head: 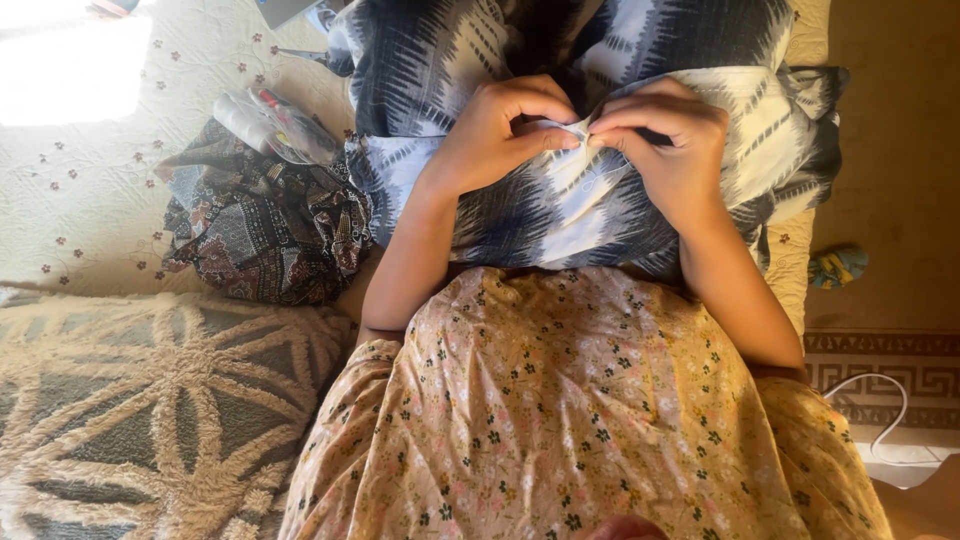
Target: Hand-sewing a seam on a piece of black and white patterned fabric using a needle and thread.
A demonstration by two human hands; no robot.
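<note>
Left hand [500,130]: wrist bent, fingers curled shut, pinching a fold of the navy-and-white patterned cloth [600,190]. Right hand [670,140]: same pose, fingers pinched on the same fold, fingertips meeting the left's. Cloth: draped over the lap, on the bed [90,200]. Beside it, toward the bed's left edge: dark paisley fabric bundle [260,230].

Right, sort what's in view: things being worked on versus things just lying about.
In hand:
left hand
right hand
dark blue and white patterned cloth, pinched between both

Lying about:
dark patterned fabric bundle
clear pouch
white cable
tufted rug
</note>
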